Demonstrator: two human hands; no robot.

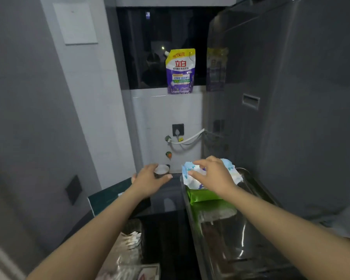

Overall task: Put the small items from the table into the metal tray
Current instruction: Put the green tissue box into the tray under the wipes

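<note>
At lower right of the frame, the metal tray (251, 209) keeps bare room near its front rim. Right hand (212, 174) pinches a white-blue packet (192, 174) (above green packs (206, 196)); left hand (150, 179) grips a small cup (161, 170) at centre.

From my remote view, the only legible text is on the purple-and-yellow detergent pouch (180, 71) standing on the ledge below the dark window. Its yellow top band reads "150克" in orange, preceded by one character I cannot resolve. Below that, large red characters read "立白". The smaller lines beneath them are too blurred to read. Its reflection in the grey appliance (291, 98) beside it is illegible.
</note>
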